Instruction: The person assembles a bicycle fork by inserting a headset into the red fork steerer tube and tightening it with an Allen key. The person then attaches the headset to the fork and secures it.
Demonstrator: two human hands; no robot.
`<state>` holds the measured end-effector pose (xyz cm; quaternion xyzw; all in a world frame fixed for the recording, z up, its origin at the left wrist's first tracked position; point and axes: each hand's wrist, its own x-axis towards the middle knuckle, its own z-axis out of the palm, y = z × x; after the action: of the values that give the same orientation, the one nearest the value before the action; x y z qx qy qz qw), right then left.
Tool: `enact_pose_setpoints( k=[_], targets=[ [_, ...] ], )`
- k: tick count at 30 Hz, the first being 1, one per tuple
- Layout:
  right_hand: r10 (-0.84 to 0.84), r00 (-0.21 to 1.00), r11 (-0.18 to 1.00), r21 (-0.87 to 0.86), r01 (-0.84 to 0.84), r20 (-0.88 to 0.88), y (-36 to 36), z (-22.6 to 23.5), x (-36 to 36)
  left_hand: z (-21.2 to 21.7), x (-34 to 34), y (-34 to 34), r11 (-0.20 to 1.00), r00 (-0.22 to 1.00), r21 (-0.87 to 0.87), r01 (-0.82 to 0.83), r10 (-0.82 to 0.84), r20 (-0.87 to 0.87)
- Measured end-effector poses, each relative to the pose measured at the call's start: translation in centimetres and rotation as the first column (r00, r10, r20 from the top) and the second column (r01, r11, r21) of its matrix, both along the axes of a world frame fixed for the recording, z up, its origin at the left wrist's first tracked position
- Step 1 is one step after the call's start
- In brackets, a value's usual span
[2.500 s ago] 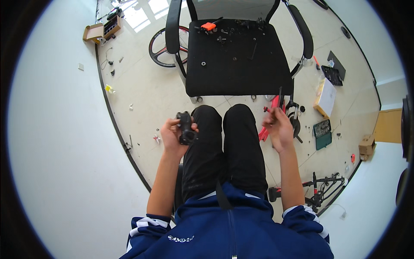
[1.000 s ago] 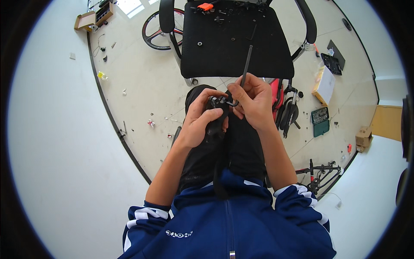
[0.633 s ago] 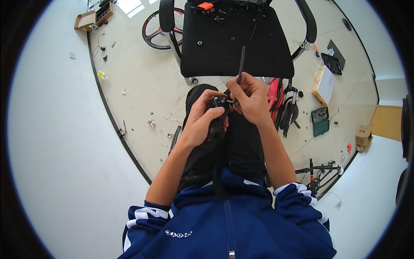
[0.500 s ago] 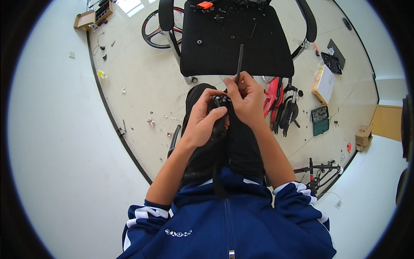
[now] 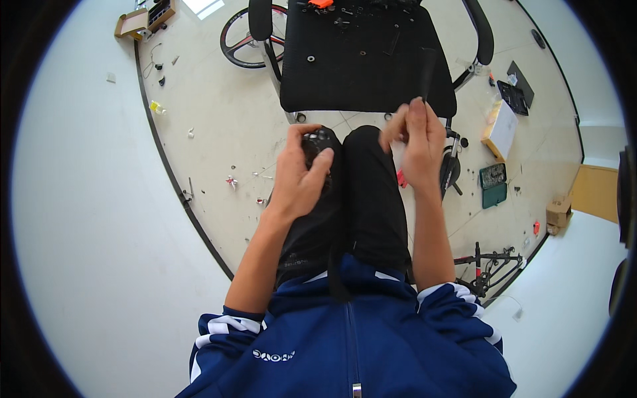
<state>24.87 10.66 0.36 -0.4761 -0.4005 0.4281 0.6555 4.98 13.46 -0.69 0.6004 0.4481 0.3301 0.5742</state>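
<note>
Hands now apart; left hand [image 5: 300,179] grips black part [image 5: 317,142]; right hand [image 5: 414,140] pinches a blurred, seemingly thin tool [image 5: 424,69].

Your left hand [image 5: 300,174] wraps over the small black part [image 5: 318,140] on your knee, so you see only its top; its shape stays hidden. Your right hand [image 5: 413,142] is smeared by motion, and the thin dark tool [image 5: 425,73] pinched in its fingertips blurs against the black chair seat [image 5: 365,63]. The bits scattered on that seat are too small to tell apart. The far end of the chair and the dark ring [image 5: 244,45] on the floor are cut off by the picture's top edge.
</note>
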Motion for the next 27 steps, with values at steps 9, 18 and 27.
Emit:
enact_pose_setpoints(
  k=[9, 18, 27],
  targets=[
    [0.492, 0.579, 0.869, -0.408, -0.28, 0.651, -2.0, 2.3, 0.4, -0.1, -1.2, 1.1, 0.996, 0.979, 0.07, 0.06, -0.072, 0.19],
    [0.558, 0.58, 0.83, -0.417, -0.372, 0.593, -1.9, 1.6, 0.9, 0.5, -0.7, 0.6, 0.916, 0.982, 0.363, 0.168, -0.126, -0.138],
    [0.501, 0.725, 0.853, -0.411, -0.321, 0.473, -2.3, 0.5, 0.1, 0.9, -1.3, 1.2, 0.929, 0.973, 0.296, 0.221, -0.189, -0.131]
  ],
)
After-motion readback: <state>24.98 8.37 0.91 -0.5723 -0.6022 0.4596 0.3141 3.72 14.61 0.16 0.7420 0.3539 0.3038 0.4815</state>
